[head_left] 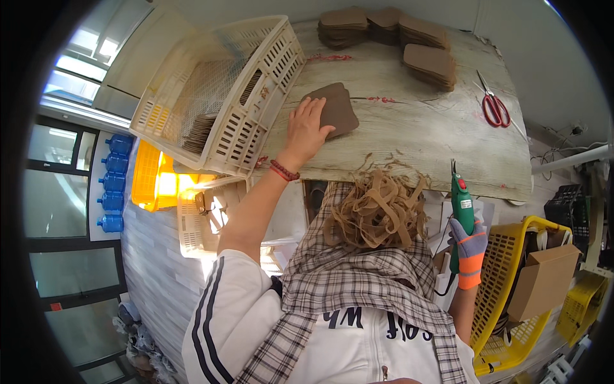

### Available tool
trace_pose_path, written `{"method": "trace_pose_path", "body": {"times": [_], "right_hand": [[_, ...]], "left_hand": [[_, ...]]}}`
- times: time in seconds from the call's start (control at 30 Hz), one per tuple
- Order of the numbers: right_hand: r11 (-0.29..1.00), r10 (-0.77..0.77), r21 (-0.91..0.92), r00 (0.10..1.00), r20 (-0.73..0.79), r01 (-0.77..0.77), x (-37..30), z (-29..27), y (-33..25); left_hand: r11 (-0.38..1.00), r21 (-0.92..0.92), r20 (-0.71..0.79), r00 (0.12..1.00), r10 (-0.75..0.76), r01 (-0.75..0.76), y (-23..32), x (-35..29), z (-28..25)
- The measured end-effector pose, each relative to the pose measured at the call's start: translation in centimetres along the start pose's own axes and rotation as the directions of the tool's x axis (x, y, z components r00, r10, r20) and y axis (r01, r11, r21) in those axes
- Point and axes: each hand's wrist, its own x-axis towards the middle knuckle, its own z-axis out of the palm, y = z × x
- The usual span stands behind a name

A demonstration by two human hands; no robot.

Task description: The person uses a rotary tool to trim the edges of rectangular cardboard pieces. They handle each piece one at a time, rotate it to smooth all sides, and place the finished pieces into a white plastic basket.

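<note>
My bare left hand (308,125), with beaded and red bands at the wrist, lies on the left edge of a few flat brown rounded pieces (340,114) on the table. Its fingers are stretched out over them, with the thumb at the near edge. Off the table's front edge, my right hand (470,246), in a grey and orange glove, is wrapped round a green handheld power tool (462,203). The tool has a red button and a narrow dark tip pointing away from me. A heap of curled brown strips (380,211) rests on my plaid apron (358,275).
On the table's left stands a cream slatted crate (272,96) holding more brown pieces. Stacks of brown pieces (428,64) sit at the back. Red-handled scissors (494,109) lie to the right. A yellow crate (495,288) with a cardboard box (543,281) stands beside my right arm.
</note>
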Motion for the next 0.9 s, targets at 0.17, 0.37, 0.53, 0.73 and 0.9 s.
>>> {"method": "trace_pose_path", "body": {"times": [0.17,0.37,0.53,0.73,0.9], "right_hand": [[1.0,-0.01,-0.011,1.0,-0.005,0.01,0.1,0.4,1.8],[1.0,0.02,0.005,1.0,0.004,-0.02,-0.3,1.2,1.8],[0.999,-0.013,-0.035,1.0,0.023,0.014,-0.4,0.9,1.3],[1.0,0.004,-0.002,1.0,0.012,-0.004,-0.4,0.9,0.8],[0.998,0.05,-0.034,0.999,0.008,-0.05,-0.7,0.9,0.8]], "left_hand": [[0.998,-0.035,-0.005,0.998,-0.055,0.055,1.3,0.5,1.1],[0.796,-0.521,0.26,0.945,-0.196,0.309,-0.5,0.9,-2.0],[0.461,-0.72,0.548,0.833,-0.083,0.519,-3.9,4.5,-4.2],[0.802,-0.406,0.616,0.78,-0.115,0.439,-7.0,9.1,-1.2],[0.986,-0.155,0.524,0.851,0.03,0.06,-6.7,10.0,1.1]]}}
